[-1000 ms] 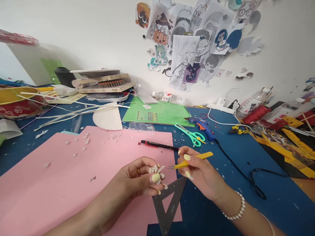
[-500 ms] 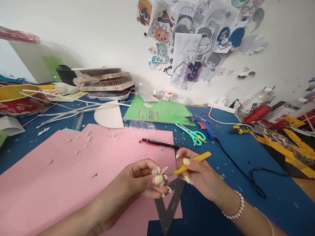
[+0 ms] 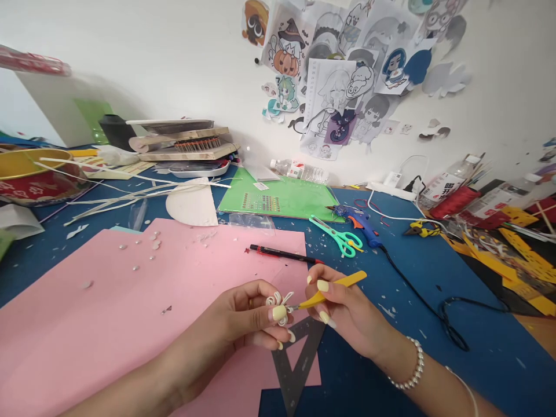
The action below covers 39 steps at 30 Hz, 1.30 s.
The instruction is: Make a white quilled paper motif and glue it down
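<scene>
Two hands meet low in the middle of the frame, and we hold one small thing between them. Our left hand pinches a little white coiled paper ornament, thumb in front and fingers closed behind it, raised above the large pink paper sheet. Our right hand is clamped round a pair of slim yellow tweezers, whose metal tips reach in to touch the coils from the right.

We judge the ornament to be very light and easily crushed (thin paper strips rolled into loops, with nothing stiff inside), so a soft pinch at its gathered base looks safer than any grip on the open loops. The tweezers look rigid and smooth, best held at mid-length as now.

Just beneath the hands lies a grey translucent plastic set square, flat and hard-edged. Above them, at centre, rest a thin black pencil with red markings and, further right, mint-green plastic-handled scissors beside a blue hot-glue gun. Long white paper strips trail across the blue felt-like tabletop at upper left.
</scene>
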{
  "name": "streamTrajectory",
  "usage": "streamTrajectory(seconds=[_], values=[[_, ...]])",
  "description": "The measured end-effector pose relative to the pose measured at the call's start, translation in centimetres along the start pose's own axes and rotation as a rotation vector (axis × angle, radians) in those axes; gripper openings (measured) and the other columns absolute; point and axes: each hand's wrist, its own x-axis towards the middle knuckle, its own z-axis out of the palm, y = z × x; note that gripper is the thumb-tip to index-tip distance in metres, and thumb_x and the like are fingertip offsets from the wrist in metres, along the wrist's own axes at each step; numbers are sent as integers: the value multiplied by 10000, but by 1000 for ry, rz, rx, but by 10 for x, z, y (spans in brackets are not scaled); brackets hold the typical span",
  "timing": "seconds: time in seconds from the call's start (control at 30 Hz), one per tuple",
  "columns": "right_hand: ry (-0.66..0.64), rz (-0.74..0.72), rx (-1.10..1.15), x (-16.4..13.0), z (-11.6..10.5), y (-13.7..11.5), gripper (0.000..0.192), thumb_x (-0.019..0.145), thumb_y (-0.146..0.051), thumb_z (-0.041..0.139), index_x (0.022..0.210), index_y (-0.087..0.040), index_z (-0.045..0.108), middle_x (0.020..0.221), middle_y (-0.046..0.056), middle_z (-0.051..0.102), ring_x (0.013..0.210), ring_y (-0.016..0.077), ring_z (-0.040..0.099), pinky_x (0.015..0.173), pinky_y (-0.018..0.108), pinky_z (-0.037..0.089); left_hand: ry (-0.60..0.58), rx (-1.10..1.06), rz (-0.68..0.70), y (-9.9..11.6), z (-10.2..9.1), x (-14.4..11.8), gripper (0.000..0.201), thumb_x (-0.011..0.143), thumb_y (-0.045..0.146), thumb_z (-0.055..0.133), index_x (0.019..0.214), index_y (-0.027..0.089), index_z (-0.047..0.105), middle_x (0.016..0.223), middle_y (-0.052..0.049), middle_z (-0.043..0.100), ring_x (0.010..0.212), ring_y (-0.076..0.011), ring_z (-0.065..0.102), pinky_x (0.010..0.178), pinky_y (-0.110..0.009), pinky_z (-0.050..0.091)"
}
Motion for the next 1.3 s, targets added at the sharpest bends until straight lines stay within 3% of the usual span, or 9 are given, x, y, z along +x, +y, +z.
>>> streamTrajectory(seconds=[0.27, 0.7, 0.93, 1.3], values=[[-43, 39, 68, 0, 0, 1, 119, 715, -243, 576, 799, -176, 527, 506, -62, 444, 457, 51, 423, 475, 185, 319, -51, 24, -111, 1, 0, -2, 59, 627, 182, 688, 623, 129, 663, 582, -3, 650, 554, -87, 582, 530, -140, 436], [-67, 66, 92, 0, -1, 2, 111, 714, -221, 582, 798, -168, 534, 528, -58, 476, 440, 38, 445, 449, 167, 311, -116, 124, -110, -2, -2, 0, 79, 663, 187, 651, 627, 127, 687, 583, -14, 661, 554, -96, 594, 521, -144, 451], [-98, 11, 52, -1, -1, 2, 180, 748, -199, 546, 928, -189, 539, 545, -50, 488, 479, 49, 460, 471, 169, 333, -115, 91, -150, -1, -3, -1, 83, 660, 186, 655, 629, 116, 687, 586, -17, 664, 541, -82, 585, 510, -128, 438], [-118, -65, -5, -4, 0, 3, 167, 766, -184, 534, 931, -198, 559, 592, -50, 486, 493, 33, 473, 502, 157, 377, -146, 49, -168, -1, -4, -1, 78, 673, 165, 647, 641, 105, 685, 602, -19, 666, 541, -71, 593, 520, -116, 454]])
